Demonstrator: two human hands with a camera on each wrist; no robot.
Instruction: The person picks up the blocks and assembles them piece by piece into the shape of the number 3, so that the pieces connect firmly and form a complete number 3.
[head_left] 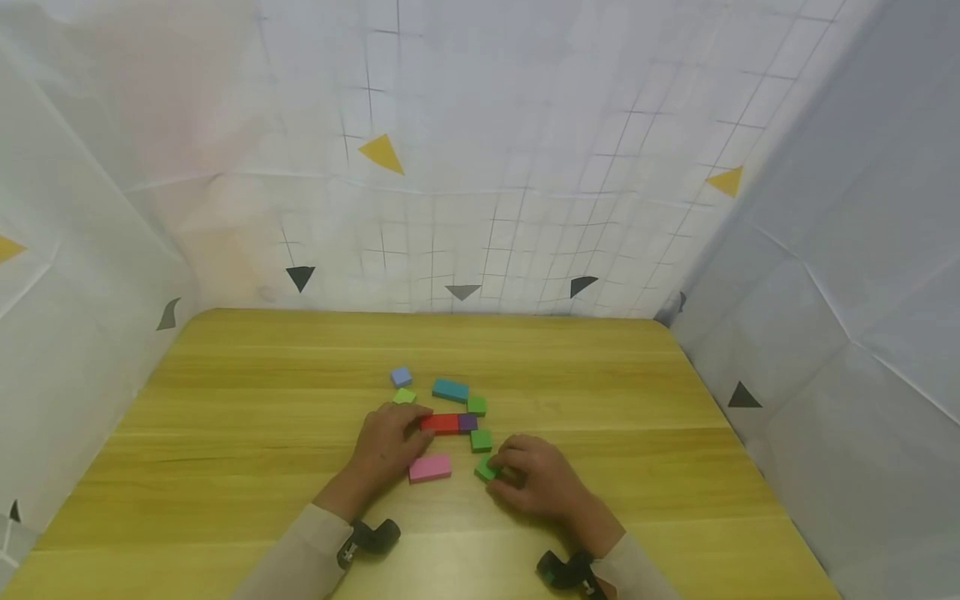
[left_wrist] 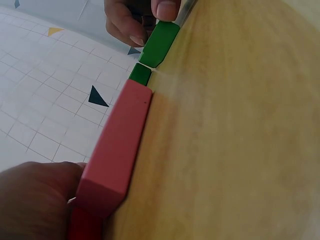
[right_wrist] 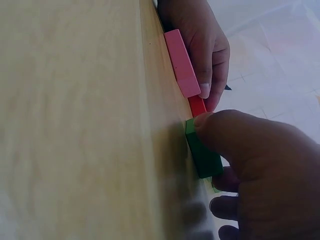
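My left hand is at the left end of a red block, thumb and forefinger on its two long sides. A small purple block sits against the red one's right end. To the right, my right hand pinches a green block between thumb and fingers, low at the table surface. One green block lies below the purple block, another green block above it. A pink block lies near my left thumb, and in the left wrist view it hides most of the red block.
A teal block lies behind the red one. Farther left are a light green block, partly behind my left hand, and a small blue block. The wooden table is bordered by patterned white sheets at the back and sides.
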